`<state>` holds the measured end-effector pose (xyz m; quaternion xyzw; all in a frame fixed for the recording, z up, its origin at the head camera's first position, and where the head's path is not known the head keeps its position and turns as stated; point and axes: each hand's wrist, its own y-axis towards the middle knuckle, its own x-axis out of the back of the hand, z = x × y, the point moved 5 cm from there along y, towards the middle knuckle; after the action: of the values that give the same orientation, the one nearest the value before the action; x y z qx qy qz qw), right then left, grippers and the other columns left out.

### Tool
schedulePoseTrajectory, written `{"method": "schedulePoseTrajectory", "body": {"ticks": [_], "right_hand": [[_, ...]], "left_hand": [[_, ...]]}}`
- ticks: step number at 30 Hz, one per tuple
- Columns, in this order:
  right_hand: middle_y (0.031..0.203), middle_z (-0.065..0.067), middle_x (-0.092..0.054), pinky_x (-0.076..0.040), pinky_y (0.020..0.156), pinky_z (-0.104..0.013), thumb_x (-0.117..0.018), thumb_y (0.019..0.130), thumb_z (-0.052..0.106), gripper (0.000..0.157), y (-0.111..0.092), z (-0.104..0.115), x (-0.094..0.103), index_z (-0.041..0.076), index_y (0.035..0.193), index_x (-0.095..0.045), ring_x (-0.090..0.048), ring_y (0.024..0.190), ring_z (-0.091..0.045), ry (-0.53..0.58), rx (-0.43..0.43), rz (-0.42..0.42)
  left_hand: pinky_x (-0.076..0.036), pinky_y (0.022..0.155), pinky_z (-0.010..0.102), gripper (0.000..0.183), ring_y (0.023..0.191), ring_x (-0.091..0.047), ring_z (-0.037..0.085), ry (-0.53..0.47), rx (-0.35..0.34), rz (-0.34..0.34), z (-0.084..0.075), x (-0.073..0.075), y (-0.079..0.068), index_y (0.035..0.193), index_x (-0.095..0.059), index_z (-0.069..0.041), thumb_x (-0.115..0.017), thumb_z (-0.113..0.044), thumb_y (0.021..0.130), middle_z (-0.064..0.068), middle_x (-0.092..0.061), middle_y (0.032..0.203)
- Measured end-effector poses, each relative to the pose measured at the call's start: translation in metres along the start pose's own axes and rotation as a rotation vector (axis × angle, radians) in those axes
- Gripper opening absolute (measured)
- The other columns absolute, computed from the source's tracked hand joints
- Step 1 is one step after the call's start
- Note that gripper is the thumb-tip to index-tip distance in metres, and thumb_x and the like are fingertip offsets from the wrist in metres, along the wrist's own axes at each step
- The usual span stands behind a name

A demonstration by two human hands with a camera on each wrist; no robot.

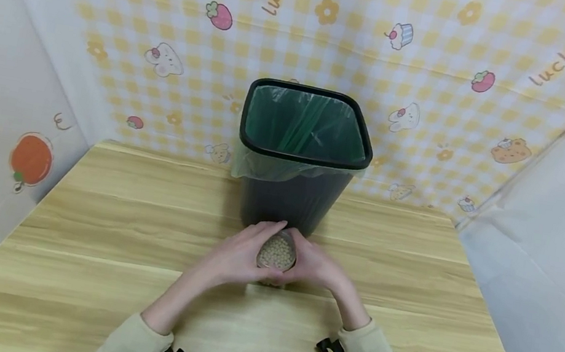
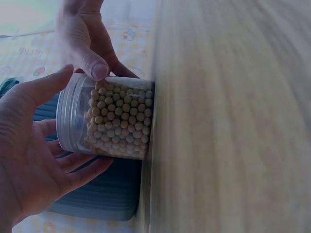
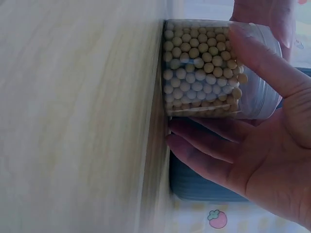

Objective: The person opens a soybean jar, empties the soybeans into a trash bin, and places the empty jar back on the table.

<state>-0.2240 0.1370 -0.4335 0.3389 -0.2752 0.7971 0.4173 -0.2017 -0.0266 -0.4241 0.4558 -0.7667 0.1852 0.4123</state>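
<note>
A clear plastic jar (image 1: pixel 278 252) of small round beige beads stands upright on the wooden table, directly in front of the bin. My left hand (image 1: pixel 238 256) curves round its left side, the thumb near the ridged rim in the left wrist view. From the other side my right hand (image 1: pixel 314 267) holds the same jar, its thumb lying along the wall in the right wrist view. Beads (image 3: pixel 199 68) fill most of the jar, and the space under the rim is bare. Both hands cover parts of the jar's sides in the head view.
Behind the jar stands a dark bin (image 1: pixel 293 196) with a black rim and a green liner bag. A checked yellow cloth (image 1: pixel 176 9) hangs along the back, and white sheets flank the wooden table (image 1: pixel 128 225). Each sleeve has a small black clip near the cuff.
</note>
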Motion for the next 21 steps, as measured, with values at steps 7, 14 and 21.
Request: {"method": "schedulePoseTrajectory", "body": {"ticks": [7, 14, 21], "right_hand": [[0.137, -0.010, -0.063, -0.052, 0.103, -0.049, -0.096, 0.068, 0.033, 0.096, 0.001, 0.002, 0.001, 0.011, 0.146, -0.046, -0.063, 0.124, -0.029, 0.031, 0.015, -0.002], [0.135, -0.006, -0.063, -0.052, 0.104, -0.045, -0.097, 0.066, 0.030, 0.090, -0.002, 0.003, 0.006, 0.013, 0.141, -0.051, -0.062, 0.122, -0.024, 0.151, 0.101, -0.010], [0.136, -0.002, -0.060, -0.053, 0.098, -0.039, -0.093, 0.074, 0.029, 0.083, -0.010, 0.011, 0.015, 0.019, 0.144, -0.049, -0.058, 0.122, -0.020, 0.295, 0.162, 0.008]], "left_hand": [[-0.047, 0.111, 0.052, 0.091, 0.142, -0.050, 0.030, -0.008, 0.012, -0.037, -0.001, 0.003, -0.002, 0.161, -0.036, -0.022, -0.079, -0.052, 0.087, 0.007, -0.049, 0.156], [-0.051, 0.107, 0.052, 0.090, 0.137, -0.056, 0.029, -0.023, -0.022, -0.128, -0.008, 0.013, -0.005, 0.157, -0.045, -0.018, -0.083, -0.049, 0.082, 0.007, -0.055, 0.151], [-0.051, 0.109, 0.050, 0.091, 0.138, -0.057, 0.027, -0.065, -0.031, -0.201, -0.016, 0.032, -0.012, 0.156, -0.047, -0.018, -0.084, -0.052, 0.079, 0.006, -0.057, 0.152]]}}
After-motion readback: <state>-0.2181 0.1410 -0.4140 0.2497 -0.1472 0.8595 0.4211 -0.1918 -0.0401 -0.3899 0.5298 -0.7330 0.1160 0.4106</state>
